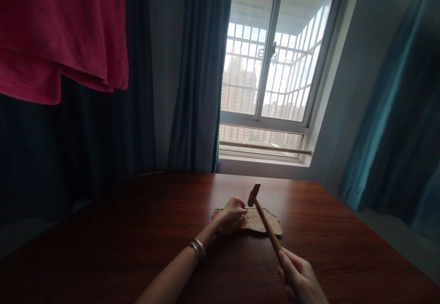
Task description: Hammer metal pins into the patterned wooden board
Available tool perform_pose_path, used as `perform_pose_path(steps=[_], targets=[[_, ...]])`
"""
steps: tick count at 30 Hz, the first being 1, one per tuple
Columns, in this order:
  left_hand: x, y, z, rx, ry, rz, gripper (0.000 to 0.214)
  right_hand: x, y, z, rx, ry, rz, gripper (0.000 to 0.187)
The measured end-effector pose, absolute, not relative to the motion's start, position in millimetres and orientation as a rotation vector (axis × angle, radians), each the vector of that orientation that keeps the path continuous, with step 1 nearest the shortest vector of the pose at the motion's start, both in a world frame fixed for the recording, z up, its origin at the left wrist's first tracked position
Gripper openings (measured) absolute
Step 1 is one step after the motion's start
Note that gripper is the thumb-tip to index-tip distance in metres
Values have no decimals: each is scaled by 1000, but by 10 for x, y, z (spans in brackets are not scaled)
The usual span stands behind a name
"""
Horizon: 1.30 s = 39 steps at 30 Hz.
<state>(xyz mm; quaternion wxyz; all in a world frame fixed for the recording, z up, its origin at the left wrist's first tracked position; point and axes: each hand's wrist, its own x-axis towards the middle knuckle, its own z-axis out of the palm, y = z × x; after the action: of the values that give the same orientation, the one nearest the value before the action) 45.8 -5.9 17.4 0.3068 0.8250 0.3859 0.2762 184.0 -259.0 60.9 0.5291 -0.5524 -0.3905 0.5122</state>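
My right hand [298, 274] is wrapped round the lower end of a hammer's wooden handle. The hammer [266, 226] slants up and away, its metal head raised just above a tan, cardboard-like piece [259, 221] dotted with many small dark marks. That piece lies on the table, and thin upright bits line its far right edge. Over its left part, my left hand [234, 207] is closed in a pinch near the hammer head. Whatever sits between those fingertips is too small to make out. Something reddish shows at the piece's left end, partly hidden by my left hand.
A brown wooden table [165, 207] spreads beneath both hands. Beyond its far edge are a barred window [268, 65] and a blue curtain [201, 74]. Another curtain [388, 111] hangs at right. Pink cloth [68, 29] hangs at upper left.
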Motion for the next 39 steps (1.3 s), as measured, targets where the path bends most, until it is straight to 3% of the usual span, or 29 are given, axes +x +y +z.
perform_pose_path(steps=[39], targets=[[472, 6, 83, 2221, 1041, 741, 31, 1784, -2595, 700, -1343, -1045, 1185, 46]])
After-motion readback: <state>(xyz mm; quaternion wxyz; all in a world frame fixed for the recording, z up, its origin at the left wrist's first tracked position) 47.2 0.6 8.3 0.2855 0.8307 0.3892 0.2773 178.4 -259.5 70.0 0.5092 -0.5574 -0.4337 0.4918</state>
